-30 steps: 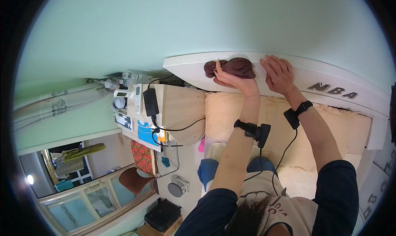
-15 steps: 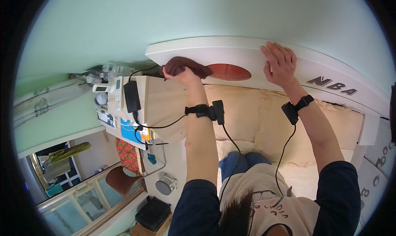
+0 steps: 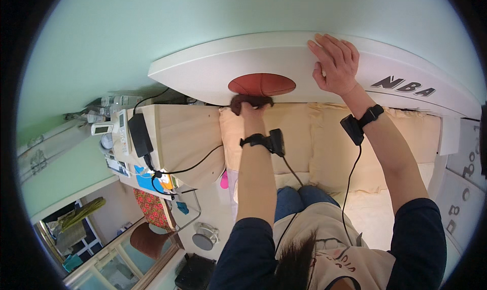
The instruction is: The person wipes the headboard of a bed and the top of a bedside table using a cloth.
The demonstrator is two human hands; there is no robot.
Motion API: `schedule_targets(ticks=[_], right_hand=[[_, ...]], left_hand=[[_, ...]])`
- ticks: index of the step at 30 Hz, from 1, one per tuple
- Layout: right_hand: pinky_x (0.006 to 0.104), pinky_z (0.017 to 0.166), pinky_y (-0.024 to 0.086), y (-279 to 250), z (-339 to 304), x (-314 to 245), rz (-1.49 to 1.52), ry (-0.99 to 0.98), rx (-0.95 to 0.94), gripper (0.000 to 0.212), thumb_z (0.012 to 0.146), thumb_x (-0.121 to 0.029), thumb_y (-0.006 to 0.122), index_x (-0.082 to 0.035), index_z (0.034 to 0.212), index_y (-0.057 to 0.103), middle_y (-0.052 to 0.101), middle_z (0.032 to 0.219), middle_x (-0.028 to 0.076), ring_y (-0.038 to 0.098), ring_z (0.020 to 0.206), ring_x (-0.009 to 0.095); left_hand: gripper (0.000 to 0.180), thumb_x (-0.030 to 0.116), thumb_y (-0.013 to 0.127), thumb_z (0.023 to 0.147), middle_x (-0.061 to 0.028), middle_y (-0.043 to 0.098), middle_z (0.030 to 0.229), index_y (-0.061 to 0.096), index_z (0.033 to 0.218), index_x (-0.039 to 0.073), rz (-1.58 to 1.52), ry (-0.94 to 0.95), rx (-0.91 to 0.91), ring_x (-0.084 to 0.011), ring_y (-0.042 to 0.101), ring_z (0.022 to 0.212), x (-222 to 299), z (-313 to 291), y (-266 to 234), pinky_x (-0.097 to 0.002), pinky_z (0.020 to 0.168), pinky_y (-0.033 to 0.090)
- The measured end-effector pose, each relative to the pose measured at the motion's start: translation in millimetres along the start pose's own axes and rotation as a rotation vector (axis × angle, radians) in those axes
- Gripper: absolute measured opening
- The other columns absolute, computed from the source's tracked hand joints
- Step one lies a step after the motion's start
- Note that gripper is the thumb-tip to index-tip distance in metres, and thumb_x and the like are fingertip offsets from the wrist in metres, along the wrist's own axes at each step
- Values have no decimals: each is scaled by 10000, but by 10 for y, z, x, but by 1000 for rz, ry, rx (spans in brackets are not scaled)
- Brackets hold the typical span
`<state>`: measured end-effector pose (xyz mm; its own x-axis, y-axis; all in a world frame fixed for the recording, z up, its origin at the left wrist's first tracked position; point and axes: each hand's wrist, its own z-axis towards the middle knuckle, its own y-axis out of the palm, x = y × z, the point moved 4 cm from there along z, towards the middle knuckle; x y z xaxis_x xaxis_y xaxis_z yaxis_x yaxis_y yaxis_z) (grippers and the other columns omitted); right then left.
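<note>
Presently: brown cloth point(image 3: 236, 105) at the lower edge of the white headboard point(image 3: 198, 72)

Left hand point(image 3: 252, 112): I grip the cloth in a bunch, its folds showing on both sides of my hand. The fingers sink into the fabric, so I cannot tell which tips do the pinching or how far apart they sit. Position of cloth: just below the red oval point(image 3: 262, 83) on the headboard, overlapping its lower rim, close to where the peach bedding point(image 3: 289, 138) begins.

Right hand point(image 3: 336, 66): bare of any object, laid against the headboard. My fingers lie side by side with small gaps, slightly bent, tips reaching the top edge; the thumb stands apart from them. Black lettering point(image 3: 404, 86) lies on the headboard to the right of this hand.

Wrists: each carries a black strap with a black box, left box point(image 3: 277, 142) and right box point(image 3: 352, 129); a cable runs from each toward my body.

Surroundings, left side: a pale wooden cabinet point(image 3: 187, 130) stands beside the bedding. Near its far side I note a black power adapter point(image 3: 139, 135), a white remote control point(image 3: 123, 130) and a small white device with a screen point(image 3: 102, 129). Lower down, a brown chair point(image 3: 149, 241) and a round grey stool point(image 3: 204, 239) stand near each other. A pink item point(image 3: 224, 180) shows beside the bedding; too small to identify.
</note>
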<state>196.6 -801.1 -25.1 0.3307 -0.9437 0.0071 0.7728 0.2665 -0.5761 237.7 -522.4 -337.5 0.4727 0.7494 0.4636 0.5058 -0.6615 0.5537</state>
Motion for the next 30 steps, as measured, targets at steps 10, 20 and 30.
schedule_targets(ticks=[10,20,30], right_hand=[[418,1007,361,-73,-64,114,-39,27,-92,504,714,-150,557,-161,1214,617,578,1266,48,518,1179,228],[419,1033,341,-167,31,36,7,103,-187,547,730,-97,563,-159,1273,559,534,1317,52,472,1234,235],[501,1105,304,-1039,-134,579,-69,199,-278,511,734,-41,591,-90,1242,572,554,1268,157,479,1238,318]], left_hand=[[344,259,430,1015,-134,524,1292,477,1300,72,-283,-366,6,-324,548,1136,-1227,-1134,1361,-528,943,524],[444,40,536,905,-68,562,1174,432,1334,-8,670,598,-373,-222,565,1073,-165,-2110,1917,-337,967,448],[774,-168,582,620,-203,427,1182,492,1332,122,1396,1512,-234,-434,467,1130,122,-2568,2805,-470,885,459]])
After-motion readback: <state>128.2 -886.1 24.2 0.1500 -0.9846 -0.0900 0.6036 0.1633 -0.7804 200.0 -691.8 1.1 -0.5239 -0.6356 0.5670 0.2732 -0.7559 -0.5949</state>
